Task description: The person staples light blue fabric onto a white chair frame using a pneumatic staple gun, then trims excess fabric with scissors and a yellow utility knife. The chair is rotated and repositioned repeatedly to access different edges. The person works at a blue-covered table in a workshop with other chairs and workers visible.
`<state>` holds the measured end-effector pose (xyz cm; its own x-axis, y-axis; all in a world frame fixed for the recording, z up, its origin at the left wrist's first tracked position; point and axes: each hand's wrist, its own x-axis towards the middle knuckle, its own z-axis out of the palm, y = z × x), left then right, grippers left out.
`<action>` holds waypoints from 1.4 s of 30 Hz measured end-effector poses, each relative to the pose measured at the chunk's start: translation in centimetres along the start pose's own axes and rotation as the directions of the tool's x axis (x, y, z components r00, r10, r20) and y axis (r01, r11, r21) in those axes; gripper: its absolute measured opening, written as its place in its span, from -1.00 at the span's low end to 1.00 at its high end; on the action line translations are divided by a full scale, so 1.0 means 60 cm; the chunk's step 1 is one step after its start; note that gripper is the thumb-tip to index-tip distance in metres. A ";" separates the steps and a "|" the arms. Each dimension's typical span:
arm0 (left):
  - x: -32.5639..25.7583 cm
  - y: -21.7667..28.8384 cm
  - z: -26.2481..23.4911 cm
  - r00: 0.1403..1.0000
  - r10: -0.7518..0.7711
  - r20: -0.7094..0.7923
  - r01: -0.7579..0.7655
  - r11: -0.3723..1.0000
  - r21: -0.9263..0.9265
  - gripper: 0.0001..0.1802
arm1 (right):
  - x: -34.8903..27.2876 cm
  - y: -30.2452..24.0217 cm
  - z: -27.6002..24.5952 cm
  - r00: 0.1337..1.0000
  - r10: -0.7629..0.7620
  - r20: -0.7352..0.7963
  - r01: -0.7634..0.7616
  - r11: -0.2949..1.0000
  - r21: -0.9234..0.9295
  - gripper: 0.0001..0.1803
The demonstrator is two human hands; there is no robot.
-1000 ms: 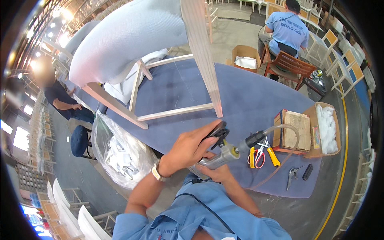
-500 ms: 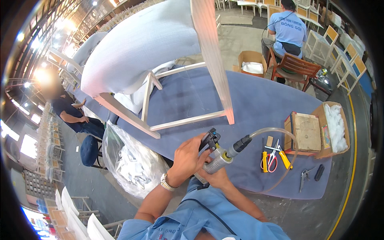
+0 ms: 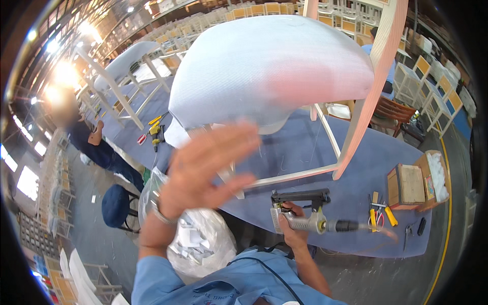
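Note:
My right hand (image 3: pixel 292 226) grips a pneumatic staple gun (image 3: pixel 316 221) low in front of me, at the table's near edge. Its long black magazine lies crosswise, and a hose connector points to the right. Raised in front of the chair, my left hand (image 3: pixel 206 170) is slightly blurred, its fingers stretched out and nothing in it. Behind that hand stands the chair on the blue-grey covered table (image 3: pixel 284 223), with a pale fabric-covered seat (image 3: pixel 239 66) and bare wooden legs (image 3: pixel 351 140). My left hand hides part of the near left leg; whether it touches the chair I cannot tell.
Yellow-handled tools (image 3: pixel 390 216), a wooden box (image 3: pixel 405 185) and a carton of white stuffing (image 3: pixel 437 178) sit at right. A clear bag of scraps (image 3: pixel 201 244) and a blue stool (image 3: pixel 116 206) stand at left. Another person (image 3: pixel 96 145) stands far left; another staple gun (image 3: pixel 156 133) lies on the table.
My left hand has come off the staple gun and risen leftward, fingers extended. The gun stays in my right hand, now turned crosswise. The chair appears further right as the view shifted.

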<state>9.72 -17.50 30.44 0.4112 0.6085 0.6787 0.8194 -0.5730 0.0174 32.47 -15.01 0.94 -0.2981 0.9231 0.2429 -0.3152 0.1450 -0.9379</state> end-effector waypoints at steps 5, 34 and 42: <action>0.242 -0.142 -0.093 0.983 0.178 0.036 -0.182 0.954 0.239 -0.22 | 0.020 -0.045 0.081 0.923 -0.384 0.011 0.367 0.873 -0.322 -0.64; 0.230 -0.048 0.138 0.967 -0.099 0.233 -0.137 0.569 0.811 0.33 | 0.300 -0.116 0.030 0.557 -0.810 -0.183 0.792 0.584 -0.178 -0.63; 0.187 -0.063 0.171 0.987 -0.051 0.150 -0.098 0.546 0.832 0.39 | 0.357 -0.087 0.068 0.468 -0.857 -0.215 0.839 0.507 -0.197 -0.58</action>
<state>15.32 -2.88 30.47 0.4239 0.7125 0.5592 0.7393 0.0844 -0.6680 24.04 2.56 12.02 0.3240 0.3841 0.8646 -0.2322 0.9182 -0.3209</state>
